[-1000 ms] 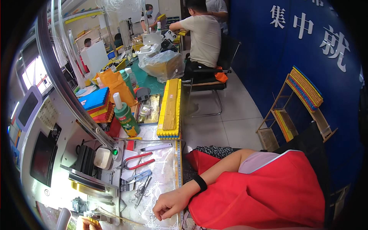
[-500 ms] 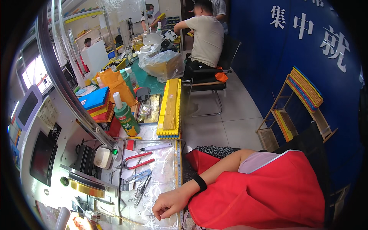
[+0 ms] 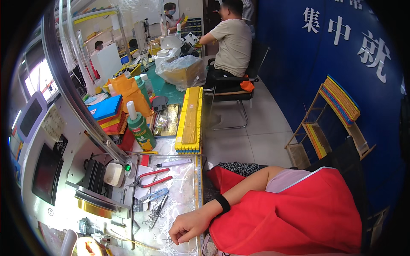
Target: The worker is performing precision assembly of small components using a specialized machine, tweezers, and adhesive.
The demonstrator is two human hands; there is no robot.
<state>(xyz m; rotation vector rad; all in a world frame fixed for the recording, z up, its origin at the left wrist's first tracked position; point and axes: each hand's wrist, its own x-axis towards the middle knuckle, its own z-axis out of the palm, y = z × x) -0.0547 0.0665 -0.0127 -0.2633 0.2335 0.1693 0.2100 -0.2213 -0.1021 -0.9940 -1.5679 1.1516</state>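
My right hand (image 3: 187,227) rests at the worktable's front edge, a black band round its wrist. Its fingers curl downward, and their tips hide whatever they may hold. Below and left of it runs a thin yellowish strip (image 3: 134,243). At the lower edge, in glaring light beside a machine (image 3: 53,128), my left hand (image 3: 87,247) shows only in part. Its fingers are washed out and cut off. Red-handled pliers (image 3: 153,177), blue-handled pliers (image 3: 154,195), tweezers (image 3: 158,212) and several small dark wire hooks lie between the hands and the tools' far side.
A green bottle (image 3: 141,133) and a yellow slatted stack (image 3: 188,121) stand farther back on the worktable. A ruler strip (image 3: 198,183) follows its right edge. Red cloth (image 3: 290,213) covers my lap. Beyond, a person sits on a chair (image 3: 232,91); a wooden rack (image 3: 316,123) stands right.
My left hand shows brighter and slightly farther left at the lower edge. My right hand has hardly moved. In the background, the seated person and another person have shifted their arms.
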